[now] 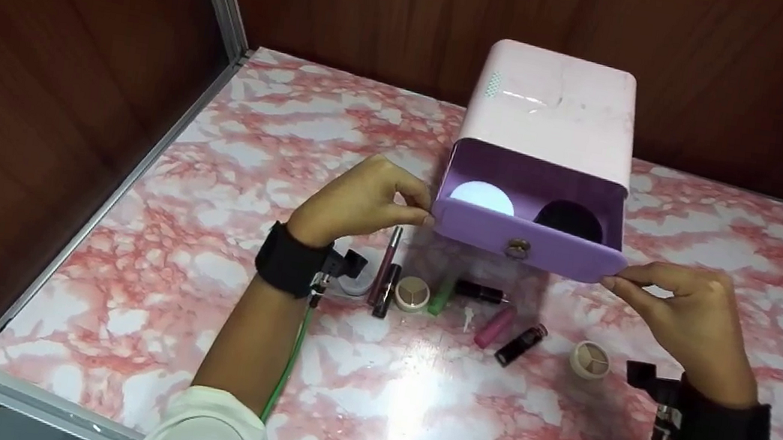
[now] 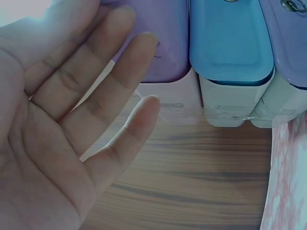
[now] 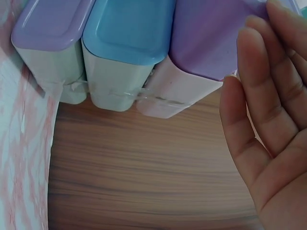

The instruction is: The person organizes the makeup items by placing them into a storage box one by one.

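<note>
Both hands are at the purple top drawer [image 1: 561, 254] of a pale pink drawer unit [image 1: 556, 117]. My left hand [image 1: 364, 197] pinches the left end of its front between thumb and forefinger. At the opposite end, the thumb and forefinger of my right hand [image 1: 686, 312] pinch the right edge. The drawer is pulled out, with a white round item [image 1: 483, 196] and a black round item [image 1: 571, 219] inside. A metal knob [image 1: 517, 249] is on its front. Below it, the wrist views show a blue drawer [image 2: 232, 43] and a lower purple drawer [image 3: 53, 28], both closed.
On the marbled tabletop [image 1: 197, 316] lie a slim tube [image 1: 385, 265], a black lipstick [image 1: 521, 345], a pink tube [image 1: 495, 328], a green tube [image 1: 440, 296], a black tube [image 1: 480, 291] and two round three-section palettes [image 1: 412, 294]. Brown wood panels [image 1: 358, 11] wall the back and sides.
</note>
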{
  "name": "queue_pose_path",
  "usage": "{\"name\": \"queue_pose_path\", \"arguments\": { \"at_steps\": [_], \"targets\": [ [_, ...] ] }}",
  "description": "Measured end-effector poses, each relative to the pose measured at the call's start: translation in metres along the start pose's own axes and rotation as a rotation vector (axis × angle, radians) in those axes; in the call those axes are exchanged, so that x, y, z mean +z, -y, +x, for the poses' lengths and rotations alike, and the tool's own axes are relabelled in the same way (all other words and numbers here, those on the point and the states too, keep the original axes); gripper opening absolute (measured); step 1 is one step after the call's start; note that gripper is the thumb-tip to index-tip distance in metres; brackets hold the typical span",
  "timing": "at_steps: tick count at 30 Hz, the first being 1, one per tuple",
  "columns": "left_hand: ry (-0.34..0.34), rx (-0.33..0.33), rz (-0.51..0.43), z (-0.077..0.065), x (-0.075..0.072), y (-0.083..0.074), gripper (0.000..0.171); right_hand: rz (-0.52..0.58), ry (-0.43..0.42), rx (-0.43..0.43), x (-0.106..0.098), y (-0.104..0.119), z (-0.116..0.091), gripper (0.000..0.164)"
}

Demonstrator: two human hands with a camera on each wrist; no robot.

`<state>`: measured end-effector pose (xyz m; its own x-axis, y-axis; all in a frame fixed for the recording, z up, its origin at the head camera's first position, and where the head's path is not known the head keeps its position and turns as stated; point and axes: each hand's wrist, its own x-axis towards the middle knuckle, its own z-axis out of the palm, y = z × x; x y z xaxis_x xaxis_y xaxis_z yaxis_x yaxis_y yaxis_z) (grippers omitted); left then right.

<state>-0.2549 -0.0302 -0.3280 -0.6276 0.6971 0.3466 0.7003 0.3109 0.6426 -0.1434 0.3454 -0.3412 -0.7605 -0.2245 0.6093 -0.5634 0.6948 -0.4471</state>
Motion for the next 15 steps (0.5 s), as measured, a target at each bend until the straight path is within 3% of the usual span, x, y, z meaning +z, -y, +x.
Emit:
{"name": "queue_pose_path", "arguments": {
  "at_steps": [15],
  "targets": [
    [-0.141, 0.008, 0.044, 0.009, 0.011, 0.01, 0.011, -0.081, -0.168, -0.003, 0.016, -0.015, 0.003, 0.015]
  ]
}}
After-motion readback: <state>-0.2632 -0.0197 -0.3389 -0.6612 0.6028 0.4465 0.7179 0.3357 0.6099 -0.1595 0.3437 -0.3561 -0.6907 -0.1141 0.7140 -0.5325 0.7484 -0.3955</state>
